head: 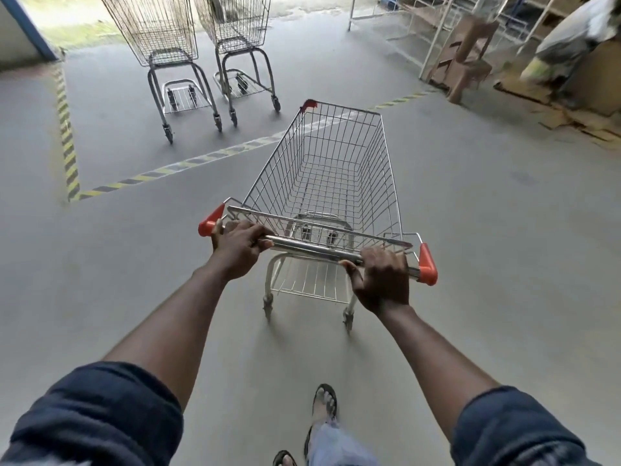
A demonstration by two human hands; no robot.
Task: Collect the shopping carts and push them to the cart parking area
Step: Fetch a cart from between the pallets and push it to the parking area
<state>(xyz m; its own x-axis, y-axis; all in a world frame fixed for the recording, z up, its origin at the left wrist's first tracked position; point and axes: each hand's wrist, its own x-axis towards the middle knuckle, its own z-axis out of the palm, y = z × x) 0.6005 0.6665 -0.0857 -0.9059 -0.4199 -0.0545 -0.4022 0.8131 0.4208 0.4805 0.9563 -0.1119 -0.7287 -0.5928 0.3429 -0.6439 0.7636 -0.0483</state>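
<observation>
Just ahead of the fingers [240,227] on the handle bar [312,249], the wire basket [336,169] blocked the way. Farther ahead, to their left, a parked cart [161,45] and a second parked cart [238,28] stood side by side, with open floor [151,230] before them. Far right of the fingers, a brown chair [467,58] and cardboard [564,121] crowded the edge.

You stand on a grey concrete floor [487,230] where a yellow-and-black striped line [188,163] boxes off a bay holding one parked cart [168,45] just beside a second parked cart [240,35], with a third cart [336,169] on its wheels near that line and flattened cardboard [571,119] and a brown chair [467,58] at the far right.
</observation>
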